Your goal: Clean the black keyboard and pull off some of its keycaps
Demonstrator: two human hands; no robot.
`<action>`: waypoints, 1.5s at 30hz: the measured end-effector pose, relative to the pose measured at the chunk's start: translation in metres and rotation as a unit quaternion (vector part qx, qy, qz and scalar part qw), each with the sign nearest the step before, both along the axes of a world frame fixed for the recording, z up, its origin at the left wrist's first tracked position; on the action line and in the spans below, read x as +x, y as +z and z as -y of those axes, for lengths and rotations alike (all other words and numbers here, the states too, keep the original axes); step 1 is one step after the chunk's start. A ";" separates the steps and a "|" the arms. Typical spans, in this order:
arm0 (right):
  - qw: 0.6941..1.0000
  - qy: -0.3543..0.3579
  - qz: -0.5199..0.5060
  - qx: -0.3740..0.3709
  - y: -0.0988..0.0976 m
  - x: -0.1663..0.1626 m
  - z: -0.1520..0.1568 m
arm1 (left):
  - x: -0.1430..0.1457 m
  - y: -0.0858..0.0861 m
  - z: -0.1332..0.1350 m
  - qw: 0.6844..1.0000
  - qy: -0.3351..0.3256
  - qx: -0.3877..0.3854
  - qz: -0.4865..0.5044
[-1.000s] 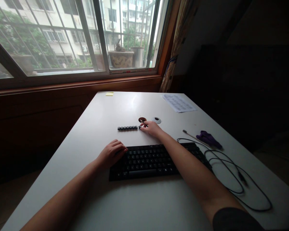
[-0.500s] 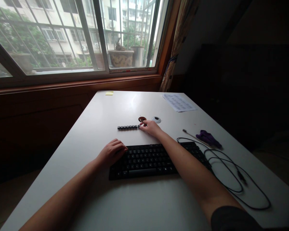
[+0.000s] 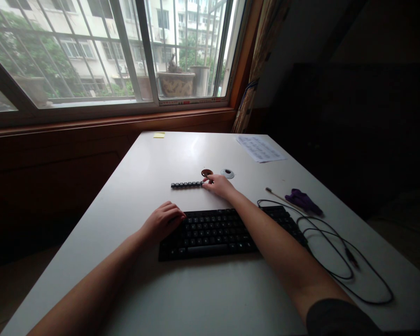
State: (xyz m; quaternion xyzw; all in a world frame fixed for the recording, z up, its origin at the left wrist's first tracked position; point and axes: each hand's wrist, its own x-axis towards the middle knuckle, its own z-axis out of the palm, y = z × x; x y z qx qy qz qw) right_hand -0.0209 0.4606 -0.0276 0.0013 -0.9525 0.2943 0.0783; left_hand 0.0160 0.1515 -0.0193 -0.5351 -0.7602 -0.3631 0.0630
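A black keyboard (image 3: 210, 232) lies across the white table. My left hand (image 3: 164, 221) rests over its upper left end, fingers together and bent around it, hiding the keys there. Beyond the keyboard, several black keycaps (image 3: 185, 185) stand in a straight line. At the right end of that line, my right hand (image 3: 217, 185) pinches one keycap (image 3: 202, 184) between thumb and fingers, right beside the others. Just past this hand are a brown round dish (image 3: 206, 172) and a pale round piece with a dark centre (image 3: 227, 173).
On the right lie a looped black cable (image 3: 343, 240), a thin stick-like brush (image 3: 283, 199) and a crumpled purple cloth (image 3: 304, 201). Printed sheets (image 3: 261, 149) sit at the far right, a yellow sticky note (image 3: 158, 135) at the far left. A barred window (image 3: 105, 51) is behind.
The keycap in my right hand has shifted slightly left, closing the small gap to the line of keycaps. My left hand and the keyboard look the same.
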 end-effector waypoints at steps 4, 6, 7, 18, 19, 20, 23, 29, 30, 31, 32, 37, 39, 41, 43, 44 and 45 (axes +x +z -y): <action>1.000 0.000 0.000 0.002 0.000 0.000 0.001 | 0.000 0.000 0.000 1.000 -0.001 0.001 -0.002; 1.000 0.001 -0.001 0.004 0.001 0.000 0.001 | 0.000 0.000 0.000 1.000 0.001 0.000 -0.002; 1.000 0.001 -0.001 0.004 0.001 0.000 0.001 | 0.000 0.000 0.000 1.000 0.001 0.000 -0.003; 1.000 -0.001 -0.002 0.009 0.001 0.001 0.001 | 0.000 0.000 0.000 1.000 -0.004 0.002 -0.005; 1.000 -0.001 -0.002 0.009 0.001 0.001 0.001 | 0.000 0.000 0.000 1.000 -0.004 0.002 -0.004; 1.000 0.000 -0.003 0.009 0.001 0.001 0.001 | 0.000 0.000 0.000 1.000 -0.003 0.002 -0.004; 1.000 0.001 -0.004 0.011 0.001 0.001 0.001 | 0.000 0.000 0.000 1.000 -0.004 0.004 -0.005; 1.000 0.002 -0.002 0.013 0.000 0.000 0.001 | 0.001 0.001 -0.001 1.000 0.003 0.000 -0.002; 1.000 0.001 -0.002 0.013 0.000 0.000 0.001 | 0.001 0.001 -0.001 1.000 0.004 0.001 -0.002; 1.000 0.001 -0.003 0.013 0.000 0.000 0.001 | 0.001 0.001 -0.001 1.000 0.005 0.001 -0.002; 1.000 0.000 -0.003 0.013 0.000 0.000 0.001 | 0.002 0.002 -0.001 1.000 0.006 0.000 -0.001; 1.000 0.000 -0.005 0.011 -0.001 0.000 0.001 | 0.002 0.003 0.000 1.000 0.002 -0.005 0.001; 1.000 0.001 -0.005 0.010 0.000 0.001 0.001 | 0.002 0.003 0.000 1.000 0.001 -0.001 0.001; 1.000 0.001 -0.005 0.010 0.000 0.001 0.001 | 0.002 0.003 0.000 1.000 0.001 0.002 0.001; 1.000 0.000 -0.005 0.011 0.000 0.001 0.001 | 0.002 0.002 0.000 1.000 0.002 0.005 0.000; 1.000 0.000 -0.005 0.011 0.000 0.001 0.001 | 0.002 0.002 0.000 1.000 0.001 0.005 0.000; 1.000 0.000 -0.006 0.012 0.000 0.001 0.001 | 0.002 0.002 0.000 1.000 0.000 0.005 0.000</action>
